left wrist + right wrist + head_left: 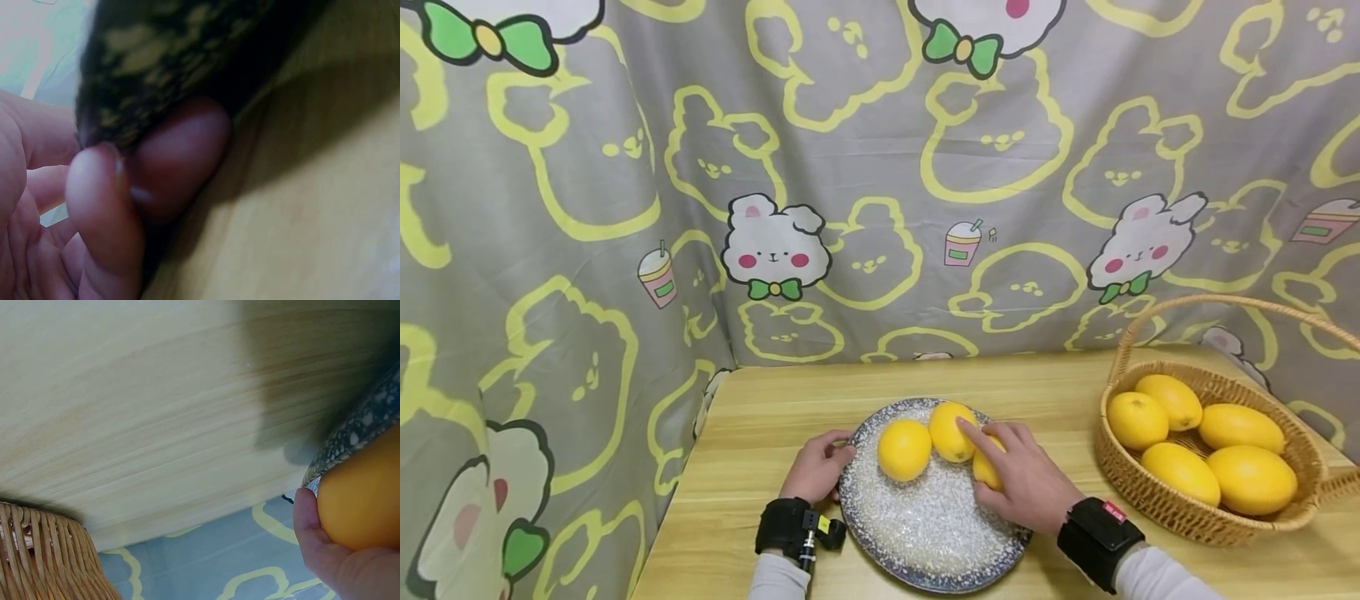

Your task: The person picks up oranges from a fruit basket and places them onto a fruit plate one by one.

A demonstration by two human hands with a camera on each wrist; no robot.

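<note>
A round speckled plate (936, 525) with a dark blue rim lies on the wooden table. Two yellow lemons, the left lemon (904, 450) and the middle lemon (952, 433), sit side by side on its far half. My right hand (1026, 479) grips a third lemon (987, 468) at the plate's right side, its index fingertip against the middle lemon. In the right wrist view the held lemon (365, 494) lies beside the plate's rim (350, 437). My left hand (816, 468) holds the plate's left edge; in the left wrist view, fingertips pinch the rim (144, 69).
A wicker basket (1150, 492) with a tall arched handle stands on the right, holding several lemons (1251, 481). Behind and left of the wooden table (760, 408) hangs a grey curtain (880, 167) with cartoon prints. Black straps circle both wrists.
</note>
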